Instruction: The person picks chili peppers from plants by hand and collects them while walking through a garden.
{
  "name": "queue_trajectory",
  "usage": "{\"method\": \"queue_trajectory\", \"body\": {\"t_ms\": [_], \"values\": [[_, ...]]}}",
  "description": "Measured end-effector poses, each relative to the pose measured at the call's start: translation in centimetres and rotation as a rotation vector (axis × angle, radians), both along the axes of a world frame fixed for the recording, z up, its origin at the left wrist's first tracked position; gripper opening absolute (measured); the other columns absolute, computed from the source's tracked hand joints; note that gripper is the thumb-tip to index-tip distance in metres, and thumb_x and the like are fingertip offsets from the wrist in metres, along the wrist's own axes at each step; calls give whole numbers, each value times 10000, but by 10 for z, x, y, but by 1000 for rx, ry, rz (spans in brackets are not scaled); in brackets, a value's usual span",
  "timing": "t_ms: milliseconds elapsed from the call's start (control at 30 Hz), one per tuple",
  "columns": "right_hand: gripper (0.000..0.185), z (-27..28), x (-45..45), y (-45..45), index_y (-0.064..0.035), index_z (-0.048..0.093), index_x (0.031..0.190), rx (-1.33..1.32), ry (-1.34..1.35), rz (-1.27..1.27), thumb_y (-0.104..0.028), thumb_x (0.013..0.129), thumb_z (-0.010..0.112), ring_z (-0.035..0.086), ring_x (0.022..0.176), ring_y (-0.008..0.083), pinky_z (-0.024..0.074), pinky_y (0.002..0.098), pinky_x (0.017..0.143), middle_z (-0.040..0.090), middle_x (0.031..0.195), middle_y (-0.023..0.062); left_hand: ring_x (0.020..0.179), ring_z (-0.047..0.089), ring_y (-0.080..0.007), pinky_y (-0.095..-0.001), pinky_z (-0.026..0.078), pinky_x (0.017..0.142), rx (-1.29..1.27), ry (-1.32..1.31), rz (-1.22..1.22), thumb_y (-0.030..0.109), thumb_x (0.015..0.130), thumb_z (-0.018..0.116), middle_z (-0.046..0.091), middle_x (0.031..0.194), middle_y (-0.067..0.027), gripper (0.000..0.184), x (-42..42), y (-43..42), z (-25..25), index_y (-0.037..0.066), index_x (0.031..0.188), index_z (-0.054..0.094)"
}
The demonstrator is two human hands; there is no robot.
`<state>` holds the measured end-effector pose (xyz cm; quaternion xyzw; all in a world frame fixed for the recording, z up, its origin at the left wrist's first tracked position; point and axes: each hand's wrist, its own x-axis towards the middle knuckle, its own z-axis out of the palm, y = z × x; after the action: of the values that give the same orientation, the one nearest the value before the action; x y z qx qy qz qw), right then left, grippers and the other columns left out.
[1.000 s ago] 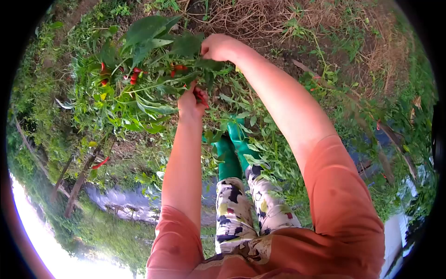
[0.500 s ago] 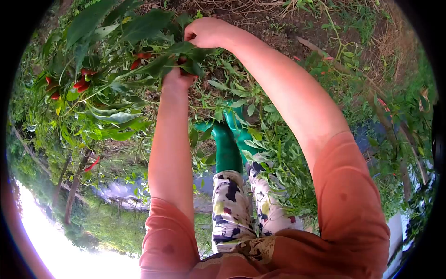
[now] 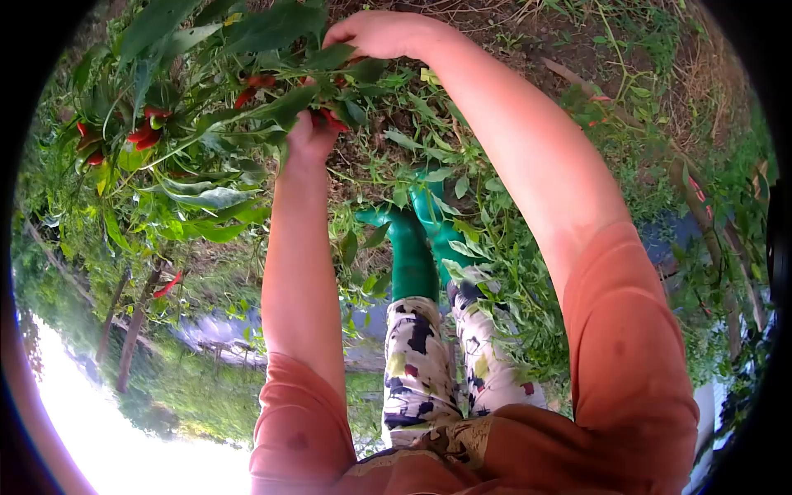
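- Left hand (image 3: 309, 140) still closed around glossy red peppers (image 3: 334, 121)
- Right hand (image 3: 378, 35), now slightly farther, among broad green leaves (image 3: 330, 57); cannot tell its grip
- So both stay working one plant (image 3: 219, 199)

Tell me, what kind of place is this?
Probably a vegetable garden or small farm field: red peppers hang on a leafy plant, soil shows through the greenery, and the person wears green boots.

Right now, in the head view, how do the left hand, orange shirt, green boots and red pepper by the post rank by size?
1. Orange shirt
2. Green boots
3. Left hand (partly hidden)
4. Red pepper
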<state>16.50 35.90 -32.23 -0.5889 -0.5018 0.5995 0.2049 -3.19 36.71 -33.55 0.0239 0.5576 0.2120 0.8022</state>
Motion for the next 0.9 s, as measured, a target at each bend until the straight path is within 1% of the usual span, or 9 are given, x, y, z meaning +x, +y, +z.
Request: {"method": "queue_trajectory", "body": {"t_ms": [33, 100, 133, 233, 267, 467, 633, 767, 900], "values": [[244, -3, 1, -5, -92, 607, 1022, -4, 1, 6, -203, 808, 572, 584, 781, 118, 442, 289, 670, 633, 856, 18, 869, 552, -187, -391, 467, 806, -30, -10, -2, 220, 856, 513, 589, 951, -32, 191, -5, 0, -8, 96, 994, 560], [261, -5, 5, -16, -115, 609, 1054, -176, 342, -329, -175, 804, 566, 583, 731, 138, 443, 273, 615, 634, 851, 49, 871, 550, -188, -392, 463, 814, -65, -22, -1, 213, 856, 511, 588, 955, -35, 183, -6, 0, -13, 96, 987, 561], [213, -4, 6, -20, -93, 613, 991, -251, 385, -352, -197, 818, 544, 521, 644, 70, 411, 239, 556, 591, 758, 4, 835, 550, -171, -377, 474, 788, -82, 57, -6, 210, 854, 518, 586, 914, -25, 157, 0, -1, -12, 101, 958, 564], [212, 6, 10, -22, -109, 613, 988, -442, 127, -142, -205, 814, 537, 421, 512, 66, 342, 240, 461, 507, 641, -23, 752, 543, -130, -336, 493, 721, -75, 174, -49, 203, 842, 543, 576, 827, 0, 110, 7, -4, -9, 112, 898, 569], [199, 11, 9, -25, -113, 622, 949, -509, 105, -146, -231, 809, 544, 313, 441, 54, 247, 226, 404, 416, 560, -55, 705, 535, -106, -311, 502, 680, -52, 217, -92, 198, 832, 560, 567, 781, 16, 90, 7, -6, -8, 116, 868, 572], [152, -11, 4, -34, -109, 633, 886, -519, 332, -228, -219, 799, 574, 303, 435, 17, 165, 189, 373, 404, 530, -76, 651, 517, -69, -250, 492, 610, -5, 198, -136, 189, 816, 588, 558, 738, 39, 71, 14, -9, 0, 127, 849, 582], [185, -20, 0, -30, -114, 642, 947, -527, 288, -188, -196, 793, 580, 325, 450, 21, 192, 184, 388, 421, 546, -83, 661, 527, -92, -262, 497, 637, 23, 204, -93, 169, 819, 587, 574, 762, 19, 74, 14, -8, -5, 109, 861, 587], [180, -25, -9, -32, -134, 663, 895, -463, 194, -157, -242, 773, 587, 266, 392, 62, 185, 226, 341, 406, 539, -24, 697, 551, -122, -278, 500, 663, -7, 202, -12, 148, 822, 579, 590, 792, -2, 74, 9, -8, -13, 93, 869, 590], [180, -23, -14, -39, -121, 646, 935, -389, 297, -256, -200, 793, 570, 318, 433, 60, 244, 227, 382, 462, 590, -35, 763, 571, -143, -324, 504, 724, -37, -95, -50, 172, 831, 563, 603, 833, -25, 147, -8, -4, -19, 72, 937, 589]]}}
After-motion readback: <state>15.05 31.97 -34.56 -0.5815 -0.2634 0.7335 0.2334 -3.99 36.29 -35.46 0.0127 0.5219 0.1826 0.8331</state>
